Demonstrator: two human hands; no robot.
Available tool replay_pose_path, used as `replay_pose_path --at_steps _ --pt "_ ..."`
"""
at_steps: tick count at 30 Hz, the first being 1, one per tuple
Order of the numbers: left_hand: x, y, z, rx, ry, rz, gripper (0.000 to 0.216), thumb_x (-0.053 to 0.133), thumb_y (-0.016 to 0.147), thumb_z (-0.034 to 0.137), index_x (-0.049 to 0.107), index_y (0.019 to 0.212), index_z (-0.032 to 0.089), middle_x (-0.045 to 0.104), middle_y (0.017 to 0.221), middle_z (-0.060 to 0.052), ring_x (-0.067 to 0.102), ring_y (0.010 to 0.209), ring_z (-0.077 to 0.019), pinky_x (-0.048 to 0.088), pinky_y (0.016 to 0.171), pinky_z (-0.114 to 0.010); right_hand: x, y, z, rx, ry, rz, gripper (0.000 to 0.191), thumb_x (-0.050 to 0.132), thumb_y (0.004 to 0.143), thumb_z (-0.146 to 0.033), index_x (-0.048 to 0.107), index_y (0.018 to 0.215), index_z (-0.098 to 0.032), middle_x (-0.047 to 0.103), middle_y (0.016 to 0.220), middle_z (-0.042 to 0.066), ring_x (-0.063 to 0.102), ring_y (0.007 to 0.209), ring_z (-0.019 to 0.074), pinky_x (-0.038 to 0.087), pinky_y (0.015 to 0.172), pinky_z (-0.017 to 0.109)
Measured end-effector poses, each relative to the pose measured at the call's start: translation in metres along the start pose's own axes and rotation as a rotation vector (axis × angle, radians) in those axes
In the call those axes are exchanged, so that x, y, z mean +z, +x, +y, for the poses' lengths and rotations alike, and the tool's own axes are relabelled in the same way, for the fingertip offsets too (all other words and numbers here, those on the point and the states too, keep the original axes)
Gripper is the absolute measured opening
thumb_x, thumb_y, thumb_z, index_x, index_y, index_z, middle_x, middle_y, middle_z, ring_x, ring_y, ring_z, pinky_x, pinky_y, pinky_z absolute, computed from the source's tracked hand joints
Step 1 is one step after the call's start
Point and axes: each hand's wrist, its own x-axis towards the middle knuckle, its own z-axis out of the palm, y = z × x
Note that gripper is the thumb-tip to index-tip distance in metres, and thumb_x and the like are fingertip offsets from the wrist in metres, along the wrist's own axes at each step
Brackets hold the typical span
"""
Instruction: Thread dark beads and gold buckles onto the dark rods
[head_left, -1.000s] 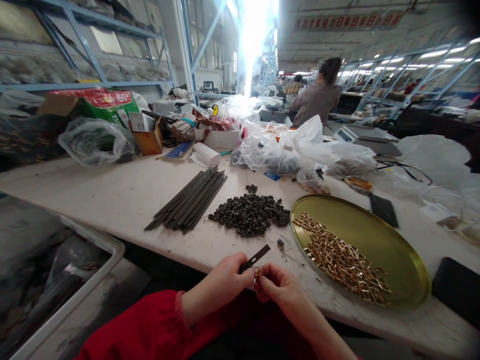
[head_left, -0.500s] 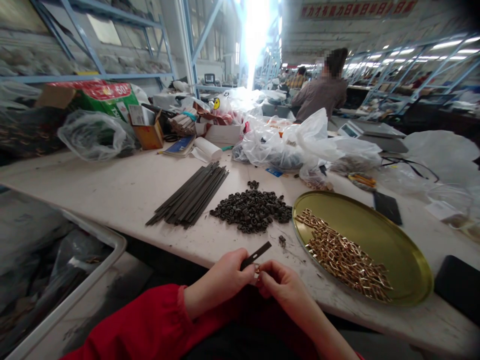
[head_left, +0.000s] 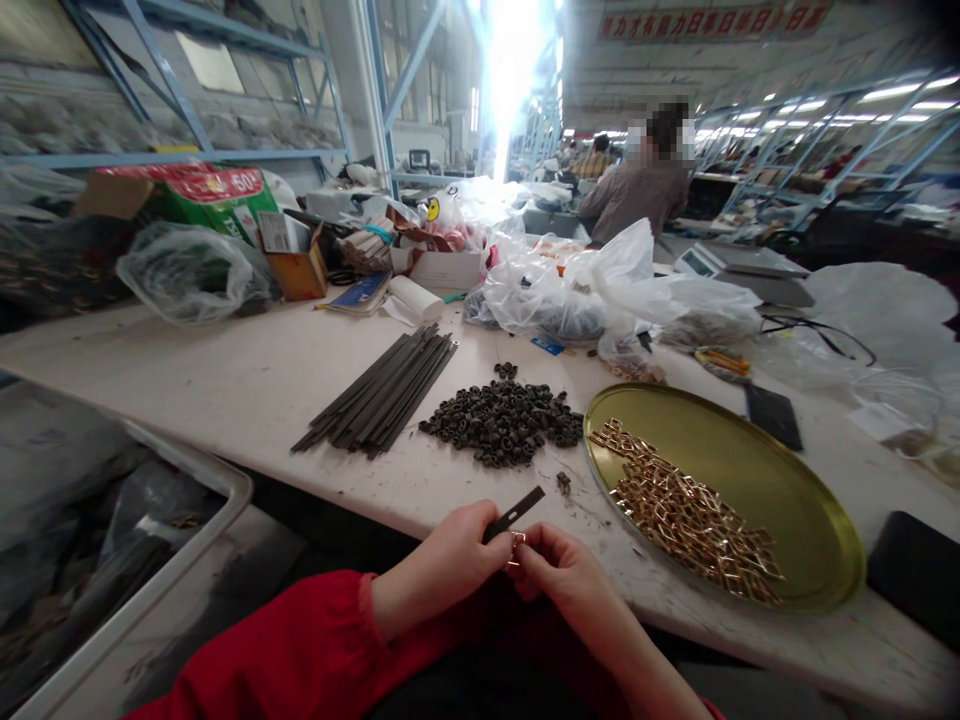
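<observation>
My left hand (head_left: 446, 560) is closed on a dark strap (head_left: 528, 505), whose slotted end sticks out past the thumb, up and to the right. Thumb and fingers of my right hand (head_left: 574, 575) pinch a small gold buckle (head_left: 518, 542) right beside the strap. Both hands meet just in front of the table's near edge. Whether the strap passes through the buckle is hidden by the fingers. Beyond them lie a bundle of similar dark straps (head_left: 382, 390) and a heap of small dark loops (head_left: 510, 420). A round gold tray (head_left: 795, 480) holds many gold buckles (head_left: 697, 515).
Clear plastic bags (head_left: 570, 290) and a digital scale (head_left: 739, 268) stand at the back. Boxes (head_left: 296, 265) and a notebook (head_left: 361, 292) are at back left. A black phone-like object (head_left: 774, 418) lies behind the tray. A white bin (head_left: 232, 480) stands below left. A person (head_left: 641, 195) works farther off.
Both hands shift very slightly, and the gold buckle turns a little between the fingers. The strap's end moves marginally to the right. The person in the back leans slightly left.
</observation>
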Motion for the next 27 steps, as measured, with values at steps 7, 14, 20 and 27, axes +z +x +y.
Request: replay_pose_path --at_steps 7,14,20,27 --pt "-0.002 -0.001 0.001 0.043 -0.109 -0.041 0.016 0.044 0.077 0.029 0.05 0.069 0.017 0.056 0.065 0.002 0.049 0.062 -0.0134 0.034 0.053 -0.022 0.004 -0.004 -0.004 -0.13 0.141 0.049 0.036 0.07 0.065 -0.046 0.058 0.082 -0.017 0.059 0.056 -0.004 0.052 0.051 0.0107 0.041 0.051 0.024" --pt "-0.018 -0.016 -0.001 0.117 -0.068 -0.055 0.025 0.035 0.087 0.031 0.054 0.078 0.016 0.055 0.066 0.002 0.049 0.064 -0.0129 0.036 0.061 -0.022 0.002 -0.01 -0.015 -0.064 0.593 0.181 0.039 0.078 0.061 -0.03 0.061 0.095 -0.02 0.06 0.064 -0.006 0.055 0.053 0.0068 0.049 0.056 0.021" --pt "-0.016 -0.02 0.001 0.205 0.09 -0.011 0.024 0.035 0.088 0.027 0.055 0.075 0.018 0.058 0.073 0.0 0.05 0.069 -0.0138 0.035 0.063 -0.021 0.011 -0.012 -0.018 0.123 0.879 0.12 0.041 0.081 0.058 -0.022 0.063 0.095 -0.019 0.064 0.066 -0.003 0.059 0.052 0.0056 0.051 0.051 0.015" --pt "-0.019 -0.015 0.0 0.26 0.246 -0.06 0.025 0.036 0.088 0.023 0.054 0.071 0.019 0.056 0.069 0.002 0.05 0.065 -0.0124 0.033 0.059 -0.02 0.013 -0.012 -0.015 0.162 0.902 0.112 0.044 0.079 0.062 -0.021 0.062 0.102 -0.016 0.065 0.059 -0.002 0.056 0.046 0.004 0.047 0.046 0.012"
